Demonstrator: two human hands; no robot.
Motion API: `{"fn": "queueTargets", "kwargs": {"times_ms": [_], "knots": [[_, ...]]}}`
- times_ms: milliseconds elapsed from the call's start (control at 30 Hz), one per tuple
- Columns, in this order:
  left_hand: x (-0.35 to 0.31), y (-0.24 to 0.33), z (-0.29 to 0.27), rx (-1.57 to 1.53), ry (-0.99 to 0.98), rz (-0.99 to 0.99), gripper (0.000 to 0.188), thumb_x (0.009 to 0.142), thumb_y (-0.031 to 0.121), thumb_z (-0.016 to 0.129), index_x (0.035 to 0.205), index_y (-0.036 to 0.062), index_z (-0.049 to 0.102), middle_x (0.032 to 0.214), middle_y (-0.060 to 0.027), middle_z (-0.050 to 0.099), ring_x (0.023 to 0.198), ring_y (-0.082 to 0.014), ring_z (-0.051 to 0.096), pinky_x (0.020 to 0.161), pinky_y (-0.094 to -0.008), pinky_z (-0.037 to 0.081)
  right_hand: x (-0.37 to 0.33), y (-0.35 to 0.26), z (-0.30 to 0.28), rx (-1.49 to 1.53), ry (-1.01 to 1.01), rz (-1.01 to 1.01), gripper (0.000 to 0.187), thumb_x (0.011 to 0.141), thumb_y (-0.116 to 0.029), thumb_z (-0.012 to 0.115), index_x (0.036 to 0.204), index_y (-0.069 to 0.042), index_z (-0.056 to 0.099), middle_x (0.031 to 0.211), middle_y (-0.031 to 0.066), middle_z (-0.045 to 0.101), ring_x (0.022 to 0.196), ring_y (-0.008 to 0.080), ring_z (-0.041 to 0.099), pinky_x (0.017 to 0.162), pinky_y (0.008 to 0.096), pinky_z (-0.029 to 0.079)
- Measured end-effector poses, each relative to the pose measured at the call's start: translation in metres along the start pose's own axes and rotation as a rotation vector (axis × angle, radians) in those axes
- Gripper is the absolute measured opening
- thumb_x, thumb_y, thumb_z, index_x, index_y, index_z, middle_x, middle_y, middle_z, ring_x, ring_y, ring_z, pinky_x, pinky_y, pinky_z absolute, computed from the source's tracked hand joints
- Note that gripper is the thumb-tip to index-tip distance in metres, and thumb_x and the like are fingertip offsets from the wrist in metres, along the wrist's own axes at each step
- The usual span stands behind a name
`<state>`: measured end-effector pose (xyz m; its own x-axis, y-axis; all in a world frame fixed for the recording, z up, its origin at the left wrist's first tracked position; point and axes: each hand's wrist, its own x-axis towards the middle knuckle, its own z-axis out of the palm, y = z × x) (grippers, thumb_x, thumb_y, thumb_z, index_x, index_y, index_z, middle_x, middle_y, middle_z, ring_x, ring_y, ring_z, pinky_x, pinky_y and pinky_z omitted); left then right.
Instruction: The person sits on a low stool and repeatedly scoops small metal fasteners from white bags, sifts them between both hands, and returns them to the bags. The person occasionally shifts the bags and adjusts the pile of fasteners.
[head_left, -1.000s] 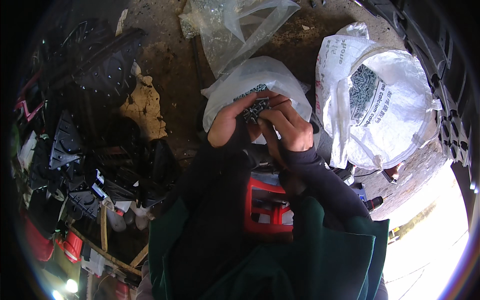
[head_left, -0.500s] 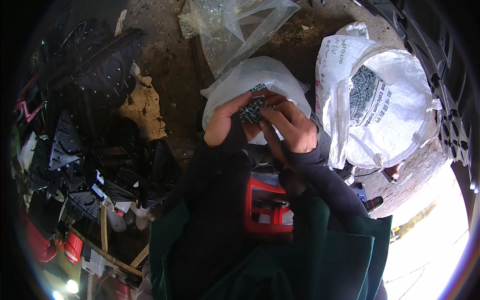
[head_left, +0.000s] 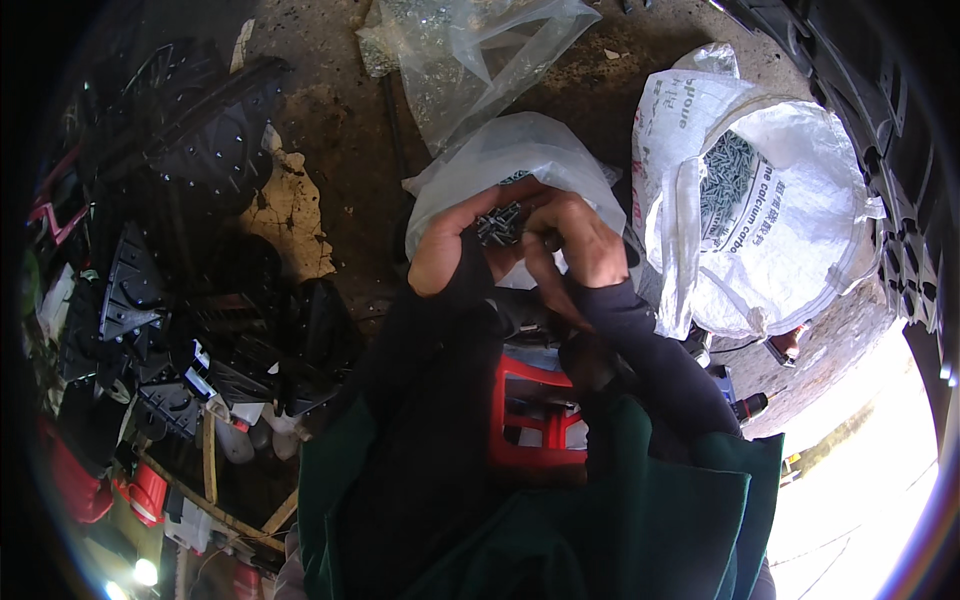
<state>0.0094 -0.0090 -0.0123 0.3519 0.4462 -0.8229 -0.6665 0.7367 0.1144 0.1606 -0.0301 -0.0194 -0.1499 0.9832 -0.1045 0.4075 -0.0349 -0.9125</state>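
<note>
A heap of small grey metal screws lies cupped in my left hand, its thumb along the left side and its fingers curled under and behind. My right hand bends over the heap's right edge, thumb and fingertips drawn together in a pinch. Whatever is between those fingertips is hidden. Both hands are over the mouth of a translucent white plastic bag, where more screws show just behind my fingers.
A white woven sack, rolled open at the right, has many screws inside. Beyond the bag lies a clear plastic bag. A red plastic stool stands below my arms, a power drill at right. Black plastic parts crowd the left.
My right hand has shifted slightly left and its fingers have curled in closer at the heap. My left hand stays nearly still, and the heap looks a little smaller.
</note>
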Motion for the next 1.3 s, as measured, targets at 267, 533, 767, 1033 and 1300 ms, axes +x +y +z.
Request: {"fn": "queueTargets", "kwargs": {"times_ms": [267,533,767,1033,1300], "knots": [[0.007,0.000,-0.012,-0.227,-0.223,-0.026,0.042,0.098,0.020,0.040,0.124,-0.0105,0.053,0.123,-0.0179,0.058,0.114,-0.0271,0.057,0.102,-0.0394,0.044,0.002,-0.006,-0.004,-0.074,0.002,0.060,0.015,0.078,0.002,0.066,0.090,-0.003,0.060,0.086,0.0115,0.063,0.070,0.0273,0.065,0.062,0.0344,0.051],[0.012,-0.005,-0.022,-0.261,-0.294,-0.086,0.040,0.099,0.017,0.038,0.124,-0.0107,0.053,0.123,-0.0161,0.059,0.112,-0.0229,0.059,0.101,-0.0342,0.044,-0.002,-0.004,0.004,-0.134,0.011,0.113,0.018,0.077,-0.001,0.066,0.095,-0.003,0.064,0.089,0.0140,0.065,0.075,0.0320,0.066,0.065,0.0368,0.053],[0.006,-0.004,-0.007,-0.206,-0.226,-0.046,0.038,0.099,0.013,0.038,0.122,-0.0110,0.055,0.123,-0.0166,0.059,0.115,-0.0232,0.057,0.101,-0.0341,0.043,-0.003,-0.002,0.008,-0.268,-0.036,0.202,0.018,0.075,-0.007,0.067,0.093,-0.003,0.064,0.084,0.0137,0.065,0.070,0.0315,0.066,0.062,0.0369,0.052],[0.010,-0.003,-0.015,0.424,-0.061,0.147,0.032,0.098,0.009,0.042,0.121,-0.0090,0.056,0.119,-0.0193,0.060,0.112,-0.0279,0.058,0.098,-0.0411,0.045,0.017,-0.020,-0.022,0.010,-0.049,0.300,0.015,0.079,-0.007,0.068,0.092,-0.001,0.067,0.077,0.0124,0.068,0.066,0.0185,0.067,0.060,0.0293,0.051],[0.015,-0.009,-0.018,0.140,-0.061,0.085,0.027,0.094,0.002,0.050,0.118,-0.0066,0.057,0.118,-0.0168,0.060,0.102,-0.0309,0.062,0.094,-0.0445,0.048,0.129,0.004,-0.012,-0.284,0.093,0.215,0.024,0.084,-0.024,0.064,0.095,-0.003,0.068,0.077,0.0174,0.068,0.073,0.0309,0.069,0.071,0.0377,0.053]]}}
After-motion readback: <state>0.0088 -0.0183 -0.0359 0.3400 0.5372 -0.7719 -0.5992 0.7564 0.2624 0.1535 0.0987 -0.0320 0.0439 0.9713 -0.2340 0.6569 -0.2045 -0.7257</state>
